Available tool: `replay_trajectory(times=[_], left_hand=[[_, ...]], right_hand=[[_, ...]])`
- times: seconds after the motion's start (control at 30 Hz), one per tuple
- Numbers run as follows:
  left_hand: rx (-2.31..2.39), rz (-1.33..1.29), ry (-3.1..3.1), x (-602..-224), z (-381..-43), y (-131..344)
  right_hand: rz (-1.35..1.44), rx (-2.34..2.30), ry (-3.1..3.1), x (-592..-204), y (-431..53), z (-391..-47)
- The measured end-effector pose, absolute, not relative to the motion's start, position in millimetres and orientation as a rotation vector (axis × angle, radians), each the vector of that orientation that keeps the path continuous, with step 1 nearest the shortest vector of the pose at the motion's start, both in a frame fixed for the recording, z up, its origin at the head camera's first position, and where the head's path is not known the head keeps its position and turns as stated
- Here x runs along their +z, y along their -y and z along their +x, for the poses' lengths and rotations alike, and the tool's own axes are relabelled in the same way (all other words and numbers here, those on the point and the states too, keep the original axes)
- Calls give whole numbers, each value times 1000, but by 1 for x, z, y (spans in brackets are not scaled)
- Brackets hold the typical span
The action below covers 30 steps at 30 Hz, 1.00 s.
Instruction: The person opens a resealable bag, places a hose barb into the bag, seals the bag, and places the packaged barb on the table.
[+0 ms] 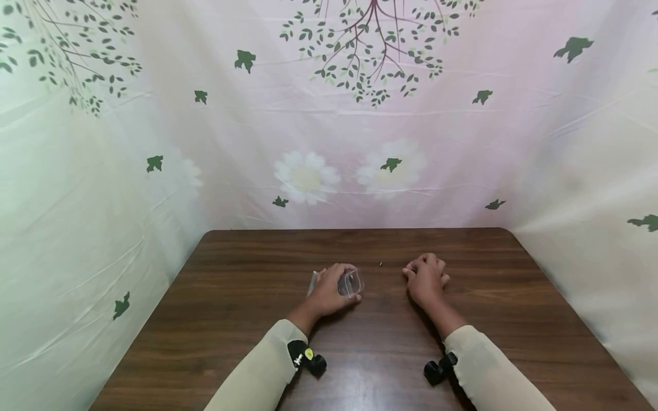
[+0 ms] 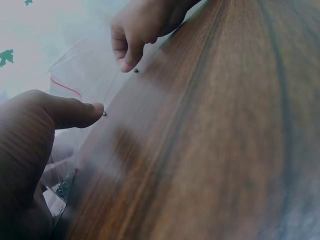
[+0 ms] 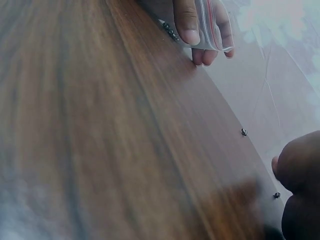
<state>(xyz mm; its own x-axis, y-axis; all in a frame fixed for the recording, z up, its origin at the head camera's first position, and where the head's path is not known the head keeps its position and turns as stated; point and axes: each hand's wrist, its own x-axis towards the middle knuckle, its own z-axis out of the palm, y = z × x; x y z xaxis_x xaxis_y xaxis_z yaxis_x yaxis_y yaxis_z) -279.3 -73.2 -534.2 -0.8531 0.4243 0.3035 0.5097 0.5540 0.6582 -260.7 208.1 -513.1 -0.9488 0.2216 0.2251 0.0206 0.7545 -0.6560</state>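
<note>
My left hand [image 1: 329,291] grips a clear zip bag [image 1: 351,283] with a red seal line, thumb on one side and fingers on the other. Several small dark metal pieces [image 3: 170,31] show inside it in the right wrist view. Between the hands, a small shiny metal piece [image 1: 380,264] lies on the table. My right hand [image 1: 428,278] is low over the table, fingers bent downward. Close by its fingertips in the right wrist view is another small metal piece [image 3: 277,195], with a gap visible between it and the fingers.
The dark wood-grain table [image 1: 247,342] has rounded far corners. Behind and beside it hangs a pale cloth [image 1: 231,137] printed with leaves, birds and flowers. A small black camera [image 1: 317,365] is strapped on the left wrist, and another black camera [image 1: 434,372] on the right.
</note>
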Motion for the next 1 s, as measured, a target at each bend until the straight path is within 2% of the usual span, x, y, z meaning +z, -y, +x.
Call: replay_trajectory(times=[0.23,1.0], left_hand=[[-1152,-836,2671,-522,-274,75],[-1177,-829,2708,-522,-274,74]], right_hand=[[-28,1100,2543,-511,-194,-258],[353,1244,2339,-519,-134,-243]])
